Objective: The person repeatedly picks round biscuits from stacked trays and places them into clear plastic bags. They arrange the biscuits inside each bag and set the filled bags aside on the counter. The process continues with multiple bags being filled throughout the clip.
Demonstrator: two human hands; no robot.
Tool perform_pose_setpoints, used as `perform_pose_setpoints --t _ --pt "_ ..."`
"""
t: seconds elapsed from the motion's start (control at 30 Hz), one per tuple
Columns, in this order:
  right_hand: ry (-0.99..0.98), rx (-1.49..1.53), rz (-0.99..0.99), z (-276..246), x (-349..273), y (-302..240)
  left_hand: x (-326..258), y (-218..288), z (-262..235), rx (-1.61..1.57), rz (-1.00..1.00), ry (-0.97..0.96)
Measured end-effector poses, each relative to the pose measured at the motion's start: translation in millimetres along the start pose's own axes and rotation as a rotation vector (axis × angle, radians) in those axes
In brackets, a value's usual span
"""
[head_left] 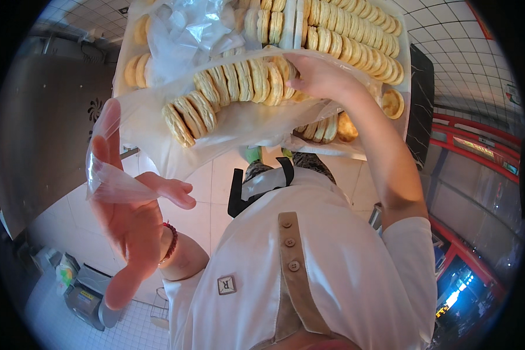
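At the left, my left hand (128, 216) is open, palm up, with its fingers spread wide. Thin clear film from a plastic bag (151, 119) is stretched over several of its fingers. A curved row of round, flaky, pale golden pastries (236, 83) stands on edge, with the film around and beneath it. The nearest pastries lean toward the lower left. At the right end of that row, my right hand (318, 76) is closed on the end pastries. Its fingertips are partly hidden by the pastries and film.
More pastries (350, 35) stand in rows in a white tray (407, 64) at the far side. Crumpled clear plastic (198, 29) lies on the left rows. A single pastry (392, 104) lies flat at the right corner. A dark panel (46, 128) rises at the left, and red-framed shelving (478, 140) at the right.
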State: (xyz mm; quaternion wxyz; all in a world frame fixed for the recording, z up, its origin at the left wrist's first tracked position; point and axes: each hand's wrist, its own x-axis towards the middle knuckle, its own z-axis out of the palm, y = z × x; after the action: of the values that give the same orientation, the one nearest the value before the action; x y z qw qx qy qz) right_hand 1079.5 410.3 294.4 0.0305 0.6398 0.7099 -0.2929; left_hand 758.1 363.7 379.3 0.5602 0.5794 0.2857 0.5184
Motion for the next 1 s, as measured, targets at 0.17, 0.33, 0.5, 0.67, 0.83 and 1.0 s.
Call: perform_pose_setpoints --t 0.17,0.33,0.5,0.67,0.83,1.0 --pt "-0.059 -0.045 0.016 1.7 -3.4 -7.9 -3.6 -1.8 -0.7 -0.023 0.017 0.037" --pt "0.027 0.117 0.058 -1.6 -5.9 -0.7 -2.1 -5.6 3.8 -0.096 0.032 -0.005" --pt "-0.056 0.060 0.344 -12.5 -7.4 14.1 -2.5 -6.3 5.6 -0.007 0.000 0.038" --pt "-0.058 0.043 0.226 -14.2 -16.2 16.2 -9.3 -11.2 -2.6 -0.099 0.055 -0.110" --pt "-0.019 0.066 0.227 -11.1 -18.6 0.9 -6.9 -18.6 -14.4 -0.009 0.129 -0.255" --pt "0.062 -0.011 0.417 -25.5 -53.3 -15.1 -11.1 -14.7 -8.7 -0.014 0.133 -0.213"
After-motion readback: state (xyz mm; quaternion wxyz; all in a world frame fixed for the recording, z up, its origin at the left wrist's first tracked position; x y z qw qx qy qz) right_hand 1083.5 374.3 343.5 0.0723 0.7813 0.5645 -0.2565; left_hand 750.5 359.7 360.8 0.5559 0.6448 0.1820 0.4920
